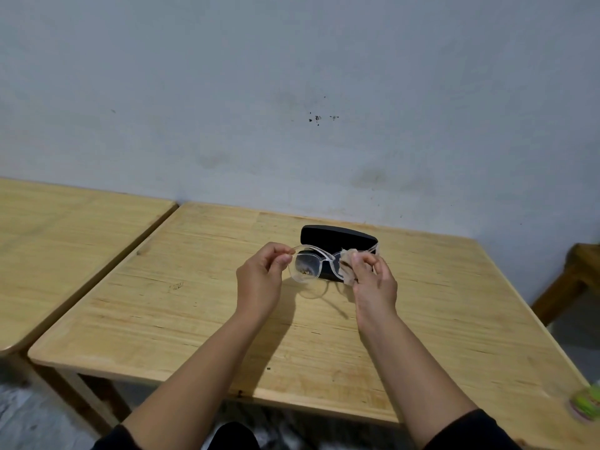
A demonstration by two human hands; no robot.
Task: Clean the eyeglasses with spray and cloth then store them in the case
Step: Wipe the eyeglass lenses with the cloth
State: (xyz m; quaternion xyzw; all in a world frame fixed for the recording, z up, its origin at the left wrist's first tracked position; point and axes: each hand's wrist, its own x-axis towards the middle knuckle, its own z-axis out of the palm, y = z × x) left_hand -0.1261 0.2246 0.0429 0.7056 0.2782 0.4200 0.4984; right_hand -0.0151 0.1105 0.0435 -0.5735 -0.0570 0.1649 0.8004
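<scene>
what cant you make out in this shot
Head view, the only one:
- Right lens of the glasses: covered by the cloth and right hand.
- Case: front hidden behind glasses and hands; open or shut unclear.
- Green object: cut off by the right edge, blurred.
- Spray: not visible.
- Left hand pinches the frame's end; hinge hidden.

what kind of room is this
Probably a plain indoor room, perhaps a classroom or workroom: two bare wooden tables pushed side by side against a scuffed grey wall, with a wooden bench or stool at the right edge.
</scene>
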